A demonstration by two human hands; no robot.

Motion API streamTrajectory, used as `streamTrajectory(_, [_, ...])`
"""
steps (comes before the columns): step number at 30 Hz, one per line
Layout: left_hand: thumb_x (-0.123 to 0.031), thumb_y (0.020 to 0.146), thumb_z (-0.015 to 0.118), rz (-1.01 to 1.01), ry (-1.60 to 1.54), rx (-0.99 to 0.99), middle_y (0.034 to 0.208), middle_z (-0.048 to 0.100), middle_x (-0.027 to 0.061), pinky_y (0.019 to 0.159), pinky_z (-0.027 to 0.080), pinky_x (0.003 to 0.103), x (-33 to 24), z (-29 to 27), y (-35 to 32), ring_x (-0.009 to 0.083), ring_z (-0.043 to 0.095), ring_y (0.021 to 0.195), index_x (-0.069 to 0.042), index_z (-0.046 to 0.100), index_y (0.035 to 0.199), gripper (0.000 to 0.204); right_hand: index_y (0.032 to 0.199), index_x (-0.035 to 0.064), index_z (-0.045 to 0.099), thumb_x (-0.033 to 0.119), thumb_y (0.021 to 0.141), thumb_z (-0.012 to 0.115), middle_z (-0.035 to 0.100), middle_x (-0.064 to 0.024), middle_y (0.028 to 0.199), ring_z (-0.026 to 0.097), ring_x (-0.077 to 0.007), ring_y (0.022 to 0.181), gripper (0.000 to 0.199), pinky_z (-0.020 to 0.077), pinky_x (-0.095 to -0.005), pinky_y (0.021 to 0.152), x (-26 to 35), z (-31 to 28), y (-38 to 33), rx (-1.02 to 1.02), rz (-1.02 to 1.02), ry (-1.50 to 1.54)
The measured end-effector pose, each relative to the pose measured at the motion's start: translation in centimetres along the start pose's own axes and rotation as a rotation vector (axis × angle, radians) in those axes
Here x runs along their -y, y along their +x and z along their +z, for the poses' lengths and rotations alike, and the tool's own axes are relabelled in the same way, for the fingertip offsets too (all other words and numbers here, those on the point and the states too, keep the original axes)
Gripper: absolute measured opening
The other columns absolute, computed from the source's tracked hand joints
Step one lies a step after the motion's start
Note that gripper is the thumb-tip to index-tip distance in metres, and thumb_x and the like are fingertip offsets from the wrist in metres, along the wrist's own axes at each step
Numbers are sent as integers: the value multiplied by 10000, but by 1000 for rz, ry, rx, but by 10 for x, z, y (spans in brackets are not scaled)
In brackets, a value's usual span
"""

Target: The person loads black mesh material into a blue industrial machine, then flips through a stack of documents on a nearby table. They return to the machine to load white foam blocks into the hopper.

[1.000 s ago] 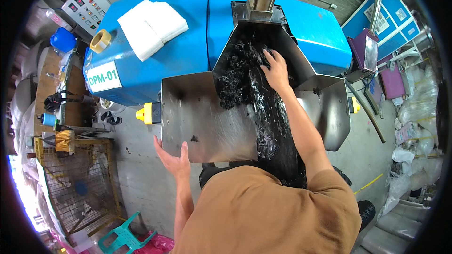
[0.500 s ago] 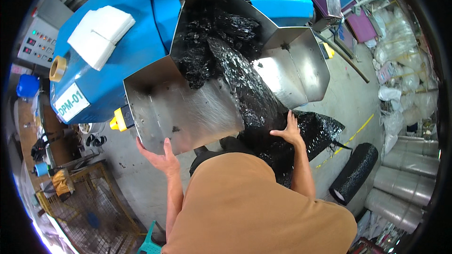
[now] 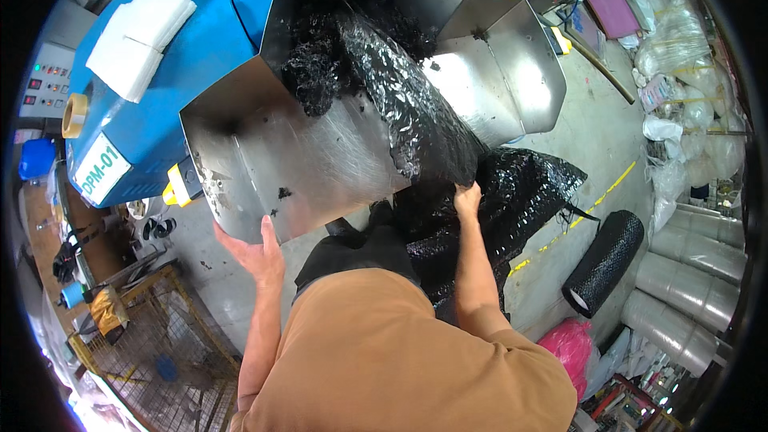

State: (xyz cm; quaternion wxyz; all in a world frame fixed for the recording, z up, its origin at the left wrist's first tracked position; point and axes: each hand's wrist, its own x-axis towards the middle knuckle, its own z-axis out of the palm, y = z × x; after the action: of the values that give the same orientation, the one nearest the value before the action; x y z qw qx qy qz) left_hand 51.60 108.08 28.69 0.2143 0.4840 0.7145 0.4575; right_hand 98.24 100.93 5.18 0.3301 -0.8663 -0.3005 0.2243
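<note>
While the right hand (image 3: 466,200) pinches a lower fold of black film (image 3: 408,96), the left hand (image 3: 254,260) sits spread at the front-left corner of the steel tray (image 3: 312,152).

The film slants from the tray's narrow back to its front edge, where the right hand closes on it, probably because a gathered fold gives loose plastic something firm to hold. The left thumb and fingers stand apart about the corner, perhaps for balance; whether they press, I cannot tell. Black scraps (image 3: 308,84) lie left of the film, penned by the tray's raised back walls. Beyond the tray's left edge, a blue machine (image 3: 212,24) serves as a shelf for a white stack (image 3: 140,44) and tape (image 3: 75,116). A black roll (image 3: 608,264) lies on the floor, right.
</note>
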Motion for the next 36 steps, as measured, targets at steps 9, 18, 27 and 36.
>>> streamTrajectory(9, [-120,835,789,87,-63,21,1502,428,243,1195,344,481,-1,0,0,386,439,1400,39,309,1575,896,1162,-57,747,47,856,725,744,-50,1022,637,-156,915,324,518,-327,852,203,-244,-7,39,-279,341])
streamTrajectory(18, [-87,807,794,242,-63,-53,1446,497,264,1167,371,492,9,-6,10,422,481,1347,29,346,1573,895,1233,-22,695,416,908,773,715,-296,1200,682,-457,1148,551,518,-469,988,620,-180,-30,-272,-989,-364])
streamTrajectory(27, [-72,790,759,265,-52,-103,1401,525,268,1118,416,516,5,-7,8,451,513,1289,5,387,1551,851,1340,109,686,415,926,712,724,-230,1269,678,-436,1194,516,532,-525,1011,655,-46,48,-236,-967,-597])
streamTrajectory(36, [-100,827,746,213,-49,-135,1403,539,256,1122,426,516,5,-4,4,431,512,1304,9,402,1550,809,1378,127,645,423,965,706,741,-238,1226,697,-446,1163,512,552,-546,984,632,-4,80,-186,-899,-682])
